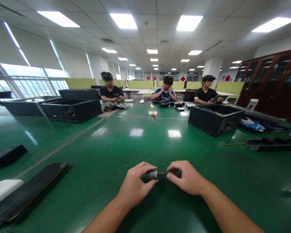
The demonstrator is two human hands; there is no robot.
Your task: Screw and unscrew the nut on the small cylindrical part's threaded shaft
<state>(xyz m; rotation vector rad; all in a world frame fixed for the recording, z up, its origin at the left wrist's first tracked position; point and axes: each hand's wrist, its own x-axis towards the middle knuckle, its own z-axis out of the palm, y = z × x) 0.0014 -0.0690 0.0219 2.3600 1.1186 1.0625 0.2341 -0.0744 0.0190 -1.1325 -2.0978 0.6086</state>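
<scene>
Between my two hands is a small grey metal cylinder with a thin dark rod [162,173] sticking out of its right end; its exact kind I cannot make out. My left hand [137,183] pinches the cylinder end between thumb and fingers. At the other end, the thumb and fingertips of my right hand [188,178] close on the rod's tip. The piece lies level, in front of the green tabletop [106,187]. Fingertips cover parts of both its ends.
A long dark panel [31,189] and a white object [5,189] lie at the left. Black computer cases [72,110] stand farther back, another [208,121] at right. A red screwdriver [155,116] lies mid-table. Black trays [271,144] sit at right. Three people sit across the table.
</scene>
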